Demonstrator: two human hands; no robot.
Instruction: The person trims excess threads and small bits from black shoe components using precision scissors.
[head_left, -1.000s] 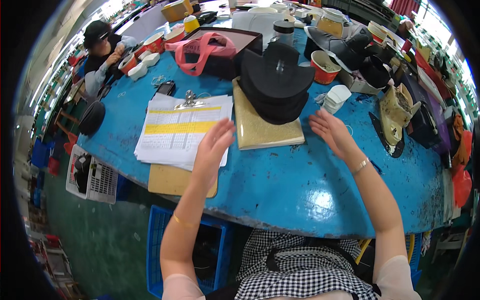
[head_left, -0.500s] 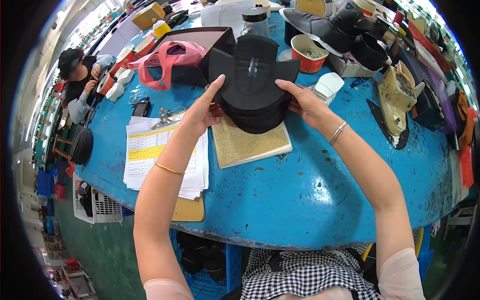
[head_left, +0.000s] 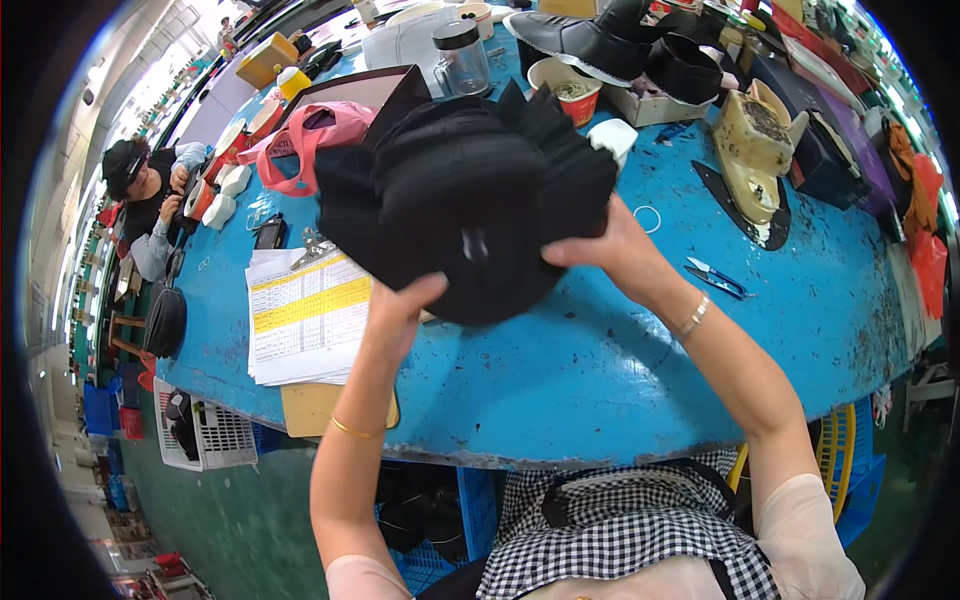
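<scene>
Both my hands hold a thick stack of black, winged pieces [head_left: 455,190] that look like shoe uppers. It is raised over the table, tilted, with the layers fanned at the sides and slightly blurred by motion. My left hand [head_left: 402,315] grips the near left edge, thumb on top and the other fingers mostly hidden. On the right edge, my right hand [head_left: 612,258] presses its thumb on the top while its fingers go underneath. Left of the stack lie printed sheets [head_left: 300,315] on a brown clipboard [head_left: 318,408] with a metal clip.
Thread snips [head_left: 718,278] and a white ring [head_left: 648,219] lie at right. Beyond the stack are a pink bag [head_left: 290,160], a lidded jar [head_left: 462,62], a paper tub [head_left: 575,88] and a black boot [head_left: 590,45]. A cream shoe mould [head_left: 745,155] stands far right. Another person [head_left: 145,200] sits far left.
The stack has come up and toward me, tilting and fanning out. Both hands have moved nearer with it. The gold notebook is now almost wholly covered, and the snips have come into sight.
</scene>
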